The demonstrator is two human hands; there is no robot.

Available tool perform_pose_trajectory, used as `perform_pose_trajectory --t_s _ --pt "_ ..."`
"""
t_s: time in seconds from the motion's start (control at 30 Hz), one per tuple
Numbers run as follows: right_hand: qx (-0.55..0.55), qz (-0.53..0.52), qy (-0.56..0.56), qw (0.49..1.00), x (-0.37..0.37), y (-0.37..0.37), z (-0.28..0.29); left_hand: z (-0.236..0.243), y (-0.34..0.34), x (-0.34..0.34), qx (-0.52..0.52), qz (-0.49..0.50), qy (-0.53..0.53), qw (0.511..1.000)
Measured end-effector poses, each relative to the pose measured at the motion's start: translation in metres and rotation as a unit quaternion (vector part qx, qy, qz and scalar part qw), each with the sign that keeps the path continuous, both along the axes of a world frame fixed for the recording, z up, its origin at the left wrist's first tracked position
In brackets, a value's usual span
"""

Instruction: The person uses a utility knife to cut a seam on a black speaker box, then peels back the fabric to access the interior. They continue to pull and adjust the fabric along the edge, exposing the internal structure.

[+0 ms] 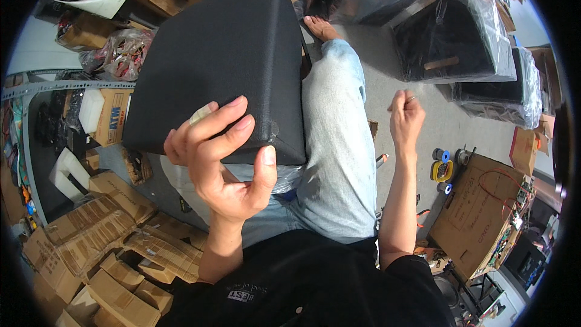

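A large black box point(206, 54) with a dark fabric-like surface, possibly a speaker cabinet, rests tilted against my lap and left leg. My left hand point(227, 169) is over its near lower corner, palm turned partly up, with thumb and fingers apart. A small pale strip point(203, 113) shows at the fingers; whether it is wrapped round one or lies between them I cannot tell. At the box's corner, by the thumb, is a faint round mark. My right hand point(405, 118) is held away from the box above the floor, its fingers curled closed; what they may hold is hidden.
Plastic-wrapped black boxes point(448, 42) stand at the far right. Spools point(443, 156) and a yellow tray point(442, 172) sit on the floor beside a cardboard box point(472, 212) with a red cable. Folded cartons point(103, 236) crowd the near left, below a metal shelf point(66, 79).
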State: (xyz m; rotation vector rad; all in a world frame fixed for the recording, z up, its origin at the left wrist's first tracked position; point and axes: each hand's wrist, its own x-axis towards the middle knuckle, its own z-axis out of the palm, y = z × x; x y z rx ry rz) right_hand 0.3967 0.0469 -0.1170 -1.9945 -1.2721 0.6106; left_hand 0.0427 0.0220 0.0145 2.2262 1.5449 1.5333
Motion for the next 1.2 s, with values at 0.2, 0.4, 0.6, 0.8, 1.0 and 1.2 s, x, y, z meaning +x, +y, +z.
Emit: perform_pose_trajectory --t_s 0.2,0.4,0.6,0.8,1.0,1.2 --pt "0.003 0.098 -0.072 0.993 -0.011 -0.037 -0.012 -0.001 -0.001 0.004 -0.004 0.009 0.011 1.000" --pt "0.349 0.328 0.005 0.878 -0.119 -0.008 0.135 -0.004 0.004 0.008 0.009 0.006 0.010 1.000" --pt "0.391 0.354 -0.041 0.848 -0.149 0.000 0.159 -0.003 0.004 0.006 0.008 -0.002 0.009 1.000" --pt "0.397 0.366 -0.079 0.838 -0.154 0.002 0.162 0.001 0.003 0.004 0.003 -0.010 0.009 1.000" --pt "0.395 0.372 -0.138 0.828 -0.155 0.001 0.173 0.000 0.005 0.005 0.009 -0.005 0.006 1.000" --pt "0.387 0.385 -0.143 0.825 -0.159 0.008 0.177 0.003 0.005 0.002 -0.011 -0.007 0.029 0.999"
